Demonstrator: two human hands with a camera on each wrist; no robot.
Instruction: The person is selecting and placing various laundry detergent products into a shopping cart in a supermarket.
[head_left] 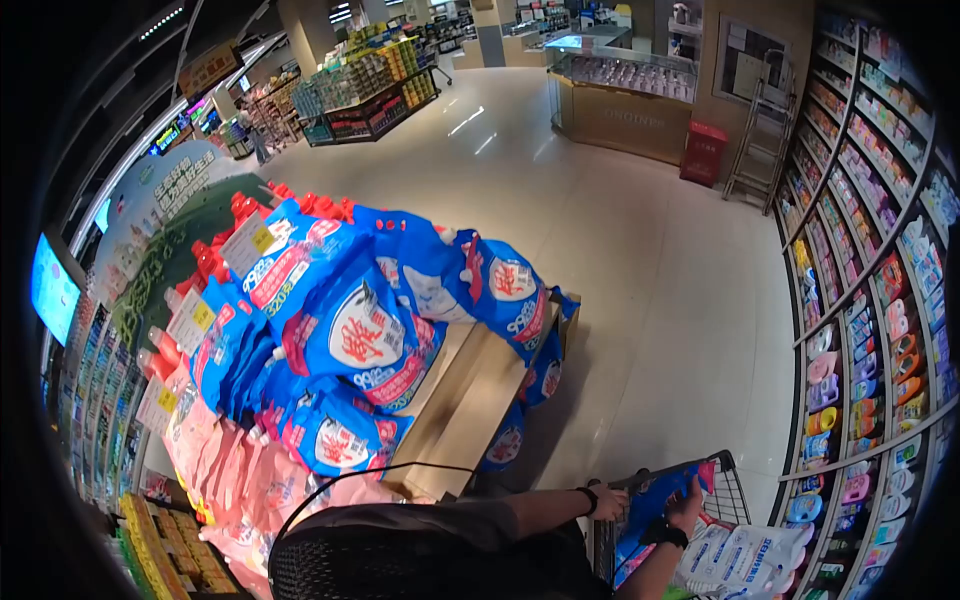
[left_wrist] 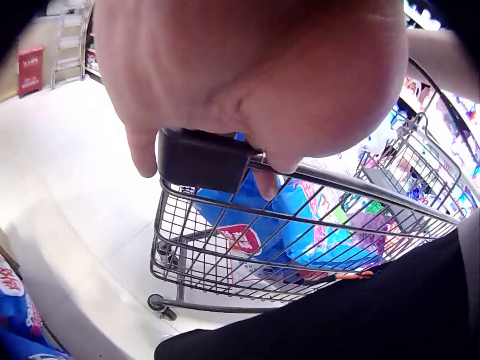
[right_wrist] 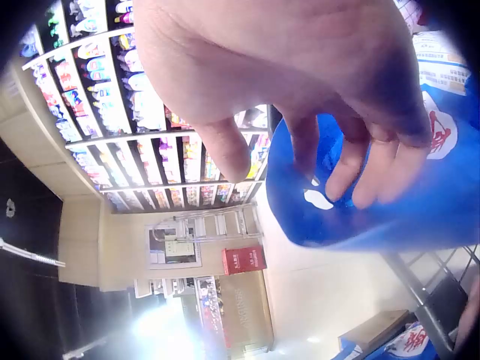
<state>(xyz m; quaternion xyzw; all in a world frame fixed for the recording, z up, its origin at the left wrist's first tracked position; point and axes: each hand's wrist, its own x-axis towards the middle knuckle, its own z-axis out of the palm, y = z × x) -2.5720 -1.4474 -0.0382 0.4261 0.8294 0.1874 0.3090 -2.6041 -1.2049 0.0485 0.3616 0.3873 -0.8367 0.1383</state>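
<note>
A blue laundry detergent bag [head_left: 650, 505] stands in the wire shopping cart [head_left: 735, 490] at the lower right of the head view. My right hand [head_left: 685, 510] is at this bag. In the right wrist view its fingers [right_wrist: 349, 169] rest against the blue plastic beside a cut-out hole, with the thumb apart from the bag. My left hand [head_left: 606, 502] grips the cart's rim. The left wrist view shows its thumb and fingers on either side of the black corner piece [left_wrist: 202, 160]. Also in the cart, a white printed pack [head_left: 740, 555] lies beside the blue bag.
Left of the cart, a display piled with blue detergent bags [head_left: 365, 335] and pink bags [head_left: 240, 470] has a wooden ledge [head_left: 470, 400]. Shelves of bottles [head_left: 870, 330] line the right side. A red bin [head_left: 704, 152] and a stepladder [head_left: 760, 145] stand farther off, across the pale floor.
</note>
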